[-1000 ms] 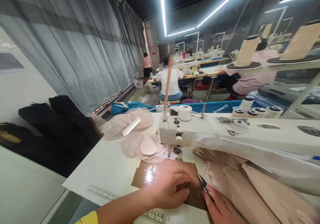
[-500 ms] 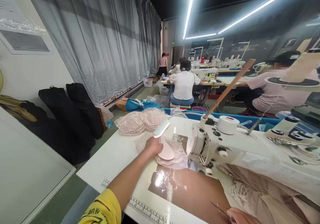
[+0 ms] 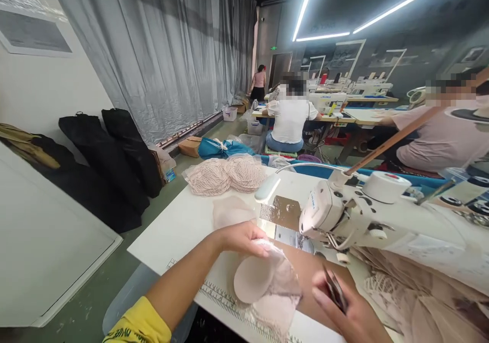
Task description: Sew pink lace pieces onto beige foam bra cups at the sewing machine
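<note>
My left hand (image 3: 240, 237) is closed on a pale pink padded cup with lace trim (image 3: 263, 282), lifted just above the white table (image 3: 175, 231) near its front edge. My right hand (image 3: 349, 310) is closed round small dark thread snips (image 3: 335, 290) right of the cup. A white sewing machine (image 3: 355, 215) stands just behind, its needle area over a brown plate (image 3: 305, 266). More flat pink cup pieces (image 3: 231, 210) lie behind my left hand.
A heap of pink lace pieces (image 3: 225, 176) lies at the table's far left. Beige fabric (image 3: 412, 292) is piled under the machine arm at right. Thread cones (image 3: 454, 190) stand behind. Black bags (image 3: 110, 154) lean on the wall. Other people sit at machines beyond.
My left hand reached to the cup pieces behind the needle, picked one up and brought it toward me. My right hand with the snips rose back into view.
</note>
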Action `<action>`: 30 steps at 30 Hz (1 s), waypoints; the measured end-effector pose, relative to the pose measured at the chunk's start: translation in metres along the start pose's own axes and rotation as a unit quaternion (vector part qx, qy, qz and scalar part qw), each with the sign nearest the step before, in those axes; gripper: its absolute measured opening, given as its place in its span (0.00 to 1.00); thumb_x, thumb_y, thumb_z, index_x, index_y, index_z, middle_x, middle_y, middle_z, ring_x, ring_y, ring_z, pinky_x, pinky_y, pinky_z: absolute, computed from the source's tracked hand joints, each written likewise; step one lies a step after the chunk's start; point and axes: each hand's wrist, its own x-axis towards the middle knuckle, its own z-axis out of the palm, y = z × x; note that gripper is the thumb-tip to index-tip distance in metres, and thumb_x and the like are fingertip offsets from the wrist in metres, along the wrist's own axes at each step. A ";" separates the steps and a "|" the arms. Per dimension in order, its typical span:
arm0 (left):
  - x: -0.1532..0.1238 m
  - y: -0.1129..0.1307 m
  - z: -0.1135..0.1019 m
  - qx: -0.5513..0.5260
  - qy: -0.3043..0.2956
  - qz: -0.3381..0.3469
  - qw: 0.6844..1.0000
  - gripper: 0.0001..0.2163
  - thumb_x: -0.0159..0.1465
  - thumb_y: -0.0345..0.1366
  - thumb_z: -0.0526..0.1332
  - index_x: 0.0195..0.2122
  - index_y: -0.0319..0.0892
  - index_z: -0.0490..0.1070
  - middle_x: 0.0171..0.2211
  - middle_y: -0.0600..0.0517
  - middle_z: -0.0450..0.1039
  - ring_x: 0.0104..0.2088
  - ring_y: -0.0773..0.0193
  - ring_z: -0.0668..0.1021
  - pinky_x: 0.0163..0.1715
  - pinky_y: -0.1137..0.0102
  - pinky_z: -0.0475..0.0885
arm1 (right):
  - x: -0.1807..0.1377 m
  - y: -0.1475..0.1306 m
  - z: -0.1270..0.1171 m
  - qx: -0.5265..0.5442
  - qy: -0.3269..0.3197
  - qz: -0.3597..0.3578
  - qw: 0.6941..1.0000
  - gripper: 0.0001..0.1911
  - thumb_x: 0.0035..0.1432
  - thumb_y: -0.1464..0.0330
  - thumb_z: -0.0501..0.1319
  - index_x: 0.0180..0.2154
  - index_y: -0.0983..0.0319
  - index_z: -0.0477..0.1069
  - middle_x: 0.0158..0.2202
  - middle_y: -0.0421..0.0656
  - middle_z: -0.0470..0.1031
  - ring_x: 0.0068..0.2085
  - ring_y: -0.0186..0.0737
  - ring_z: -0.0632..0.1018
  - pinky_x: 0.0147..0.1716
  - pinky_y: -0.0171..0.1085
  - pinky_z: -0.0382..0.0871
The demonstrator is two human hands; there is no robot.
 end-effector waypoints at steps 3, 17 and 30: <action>0.011 0.001 0.023 0.005 -0.026 0.016 1.000 0.15 0.52 0.45 0.68 0.29 0.37 0.71 0.23 0.57 0.62 0.23 0.72 0.63 0.21 0.77 0.56 | 0.024 -0.023 0.004 0.030 -0.060 -0.005 0.998 0.17 0.54 0.52 0.59 0.36 0.59 0.71 0.33 0.41 0.75 0.36 0.43 0.75 0.36 0.36 0.69; 0.033 -0.022 0.042 -0.020 0.059 0.064 0.996 0.16 0.52 0.44 0.69 0.36 0.37 0.74 0.29 0.53 0.69 0.28 0.69 0.68 0.27 0.75 0.61 | 0.034 -0.014 0.018 0.116 -0.049 -0.007 0.992 0.17 0.60 0.54 0.55 0.38 0.59 0.72 0.34 0.42 0.76 0.38 0.43 0.76 0.38 0.37 0.70; 0.029 -0.019 0.043 -0.138 0.083 0.003 0.987 0.16 0.52 0.45 0.70 0.35 0.37 0.80 0.27 0.51 0.74 0.30 0.65 0.72 0.33 0.72 0.65 | 0.038 0.012 0.000 0.043 -0.092 -0.015 0.995 0.20 0.59 0.56 0.56 0.47 0.58 0.74 0.46 0.47 0.78 0.47 0.47 0.78 0.47 0.42 0.72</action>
